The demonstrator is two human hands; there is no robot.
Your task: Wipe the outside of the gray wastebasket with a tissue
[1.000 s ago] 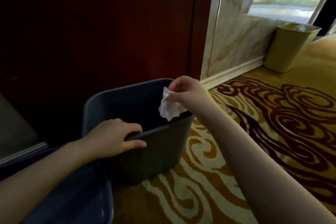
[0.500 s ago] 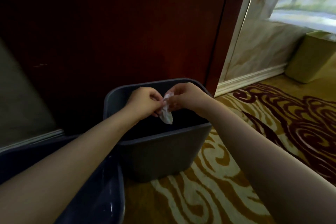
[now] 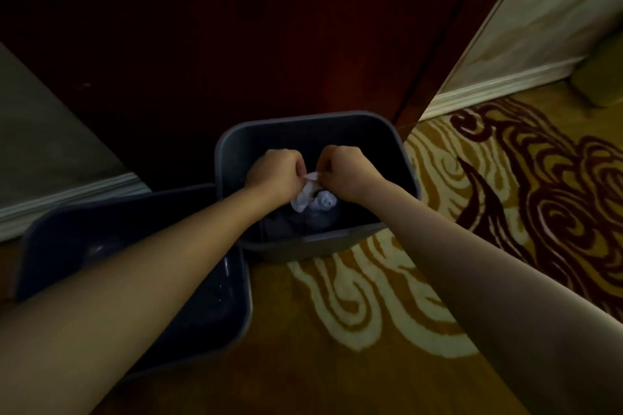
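Note:
The gray wastebasket (image 3: 409, 178) stands upright on the carpet against a dark wooden panel. Both my hands hover over its open top. My left hand (image 3: 273, 175) and my right hand (image 3: 347, 173) each pinch the white crumpled tissue (image 3: 305, 194), which hangs down between them into the opening. Another pale crumpled wad (image 3: 325, 204) lies inside at the bottom of the basket.
A second dark bin (image 3: 232, 310) sits on the floor to the left, under my left forearm. The dark wooden panel (image 3: 269, 27) rises right behind the basket. A patterned carpet (image 3: 488, 185) spreads to the right, with an olive bin (image 3: 603, 77) at the far right edge.
My left hand left the basket's rim and joined my right hand on the tissue over the opening. My view has tilted down and moved closer over the basket.

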